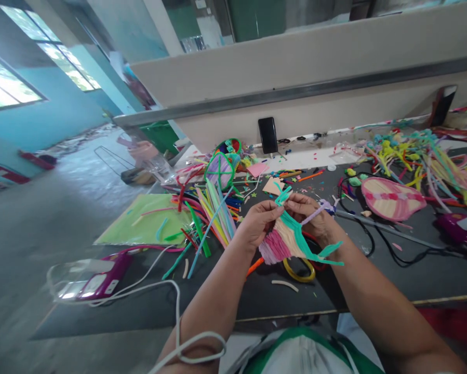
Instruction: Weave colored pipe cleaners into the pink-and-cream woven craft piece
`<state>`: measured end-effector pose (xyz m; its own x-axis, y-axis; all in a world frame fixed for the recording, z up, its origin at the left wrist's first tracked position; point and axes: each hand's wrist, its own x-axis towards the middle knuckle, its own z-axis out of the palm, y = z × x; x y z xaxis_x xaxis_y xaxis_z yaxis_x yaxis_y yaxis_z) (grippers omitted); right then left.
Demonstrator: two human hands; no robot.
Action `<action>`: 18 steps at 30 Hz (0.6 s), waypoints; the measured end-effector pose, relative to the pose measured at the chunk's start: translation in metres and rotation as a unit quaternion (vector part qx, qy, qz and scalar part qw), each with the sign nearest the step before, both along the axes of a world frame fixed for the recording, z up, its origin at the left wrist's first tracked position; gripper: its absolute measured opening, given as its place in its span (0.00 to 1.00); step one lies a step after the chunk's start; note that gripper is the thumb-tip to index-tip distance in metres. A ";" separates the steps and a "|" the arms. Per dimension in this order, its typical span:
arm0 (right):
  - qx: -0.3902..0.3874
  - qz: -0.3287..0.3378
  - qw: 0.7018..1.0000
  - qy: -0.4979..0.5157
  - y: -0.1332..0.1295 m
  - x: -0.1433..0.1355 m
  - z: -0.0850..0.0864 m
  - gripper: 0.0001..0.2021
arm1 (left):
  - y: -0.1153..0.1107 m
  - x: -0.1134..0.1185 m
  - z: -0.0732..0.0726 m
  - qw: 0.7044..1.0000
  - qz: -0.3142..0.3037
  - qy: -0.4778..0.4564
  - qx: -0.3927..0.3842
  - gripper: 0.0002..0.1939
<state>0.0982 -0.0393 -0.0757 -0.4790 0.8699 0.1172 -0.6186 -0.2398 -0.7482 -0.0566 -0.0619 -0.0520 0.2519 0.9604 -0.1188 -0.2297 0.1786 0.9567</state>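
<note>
I had the left hand (265,219) and right hand (310,213) pinching the craft (287,240); its green tail (330,250), below them, could have snagged if turned.

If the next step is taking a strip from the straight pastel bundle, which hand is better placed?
Probably the left hand: it is nearer the pastel bundle, while the right hand is farther. Both hands hold the striped piece.

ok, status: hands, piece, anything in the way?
Left hand, right hand pinching piece at far end. Piece striped, teal-edged. Yellow loop close by, seemingly not blocking.
</note>
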 end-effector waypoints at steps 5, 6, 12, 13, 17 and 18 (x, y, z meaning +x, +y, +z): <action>-0.008 0.006 1.000 -0.018 0.001 0.001 -0.002 0.10 | -0.004 0.004 0.002 1.000 -0.013 0.015 0.007 0.18; -0.009 -0.004 1.000 -0.018 0.002 0.001 -0.003 0.09 | -0.005 0.004 0.003 1.000 -0.018 0.017 0.007 0.17; -0.009 -0.037 0.999 -0.033 0.006 0.001 -0.007 0.09 | -0.001 0.002 0.000 0.999 -0.023 -0.001 0.031 0.15; -0.012 -0.038 0.999 -0.035 0.006 0.001 -0.008 0.09 | 0.000 0.001 0.000 0.999 -0.019 -0.003 0.033 0.16; -0.021 -0.032 0.999 -0.037 0.007 0.002 -0.009 0.08 | 0.002 -0.002 -0.001 0.999 -0.038 -0.017 0.026 0.14; -0.022 -0.033 0.999 -0.036 0.007 0.002 -0.009 0.08 | 0.001 -0.002 -0.001 0.998 -0.047 -0.022 0.025 0.13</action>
<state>0.1006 -0.0328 -0.0843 -0.4263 0.9034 0.0458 -0.5795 -0.2338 -0.7807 -0.0585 -0.0605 -0.0526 0.3444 0.9370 -0.0588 -0.2558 0.1539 0.9544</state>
